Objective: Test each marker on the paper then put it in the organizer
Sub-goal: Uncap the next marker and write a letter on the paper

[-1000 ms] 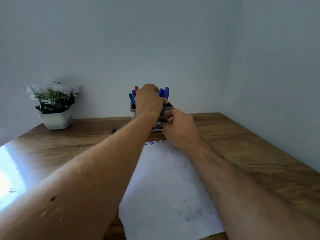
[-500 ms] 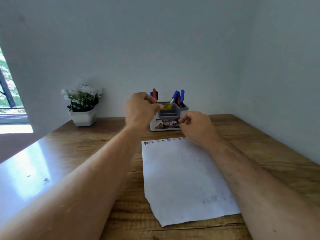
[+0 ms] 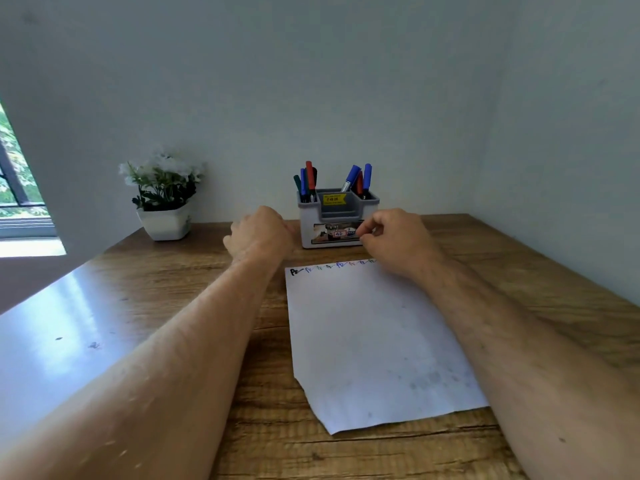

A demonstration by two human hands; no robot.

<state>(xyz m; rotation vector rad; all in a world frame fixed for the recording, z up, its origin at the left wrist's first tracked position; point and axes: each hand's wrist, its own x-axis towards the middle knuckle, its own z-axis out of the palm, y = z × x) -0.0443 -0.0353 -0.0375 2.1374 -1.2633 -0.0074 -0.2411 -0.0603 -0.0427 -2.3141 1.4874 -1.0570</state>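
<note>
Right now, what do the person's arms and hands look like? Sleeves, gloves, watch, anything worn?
Both forearms are bare as far as the frame shows: no sleeves in view. The left hand and right hand wear no gloves, and no watch, bracelet or ring is visible. Fine hair shows along both forearms. Elbows and upper arms lie outside the picture, so clothing above them cannot be told.

Colours on the table: grey, white, blue, red, brown

The organizer is light grey with a darker grey inner tray, a yellow sticker at its 12 o'clock and a printed label with red on its front. The markers standing in it have blue, red and dark green caps. The paper is white, with a row of black, blue, red and green scribbles along its far edge. The table is brown woodgrain. At 10 o'clock, white flowers with green leaves sit in a white pot.
</note>
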